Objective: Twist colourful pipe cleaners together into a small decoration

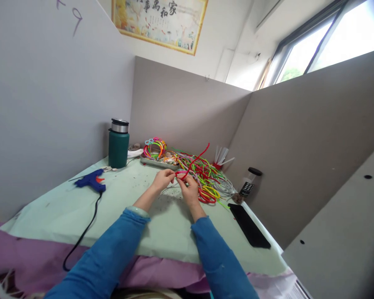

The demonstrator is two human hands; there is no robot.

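My left hand (163,179) and my right hand (188,187) meet over the middle of the table, fingertips nearly touching. Between them is a red pipe cleaner (197,159), pinched by the fingers of both. Its long free end sticks up and to the right past my right hand. A pinkish piece shows just above the fingertips, partly hidden by them. Right behind and beside my right hand lies a tangled heap of pipe cleaners (210,172) in red, green, yellow and grey.
A metal tray (158,163) at the back holds looped, coloured pipe-cleaner pieces. On the left are a green bottle (118,145) and a blue glue gun (92,180) with its trailing cord. At right stand a clear black-lidded bottle (249,182) and a black phone (249,225). Grey partitions (187,104) enclose the table.
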